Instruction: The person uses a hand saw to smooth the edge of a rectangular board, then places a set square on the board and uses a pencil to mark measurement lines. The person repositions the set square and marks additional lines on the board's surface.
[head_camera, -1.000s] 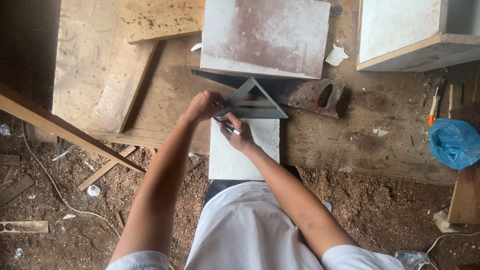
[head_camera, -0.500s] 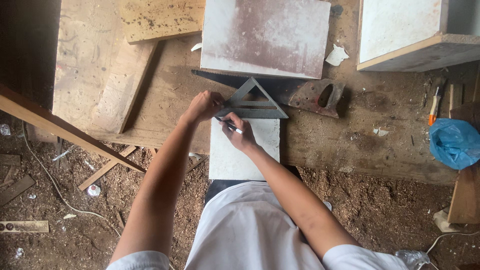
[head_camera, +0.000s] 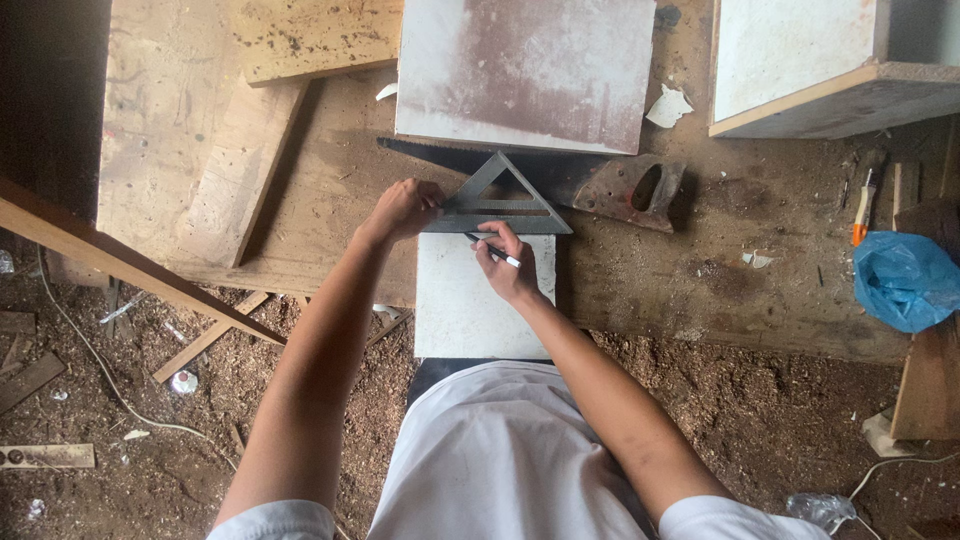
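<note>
A grey triangular metal square (head_camera: 500, 196) lies across the far end of a narrow white board (head_camera: 480, 300) on the wooden workbench (head_camera: 330, 200). My left hand (head_camera: 402, 208) presses on the square's left corner. My right hand (head_camera: 508, 264) grips a pen (head_camera: 494, 250) with its tip against the square's near edge, over the white board. A hand saw (head_camera: 620, 186) with a worn wooden handle lies just behind the square, its blade partly hidden by it.
A large white panel (head_camera: 530, 70) lies behind the saw, a white box-like cabinet (head_camera: 820, 65) at the far right. A blue plastic bag (head_camera: 905, 280) and an orange-handled tool (head_camera: 862, 205) sit to the right. Long wooden slats (head_camera: 130, 265) lean at left. Sawdust covers the floor.
My right hand with the pen has slid a little to the right along the square's near edge. The left hand and the square have stayed put.
</note>
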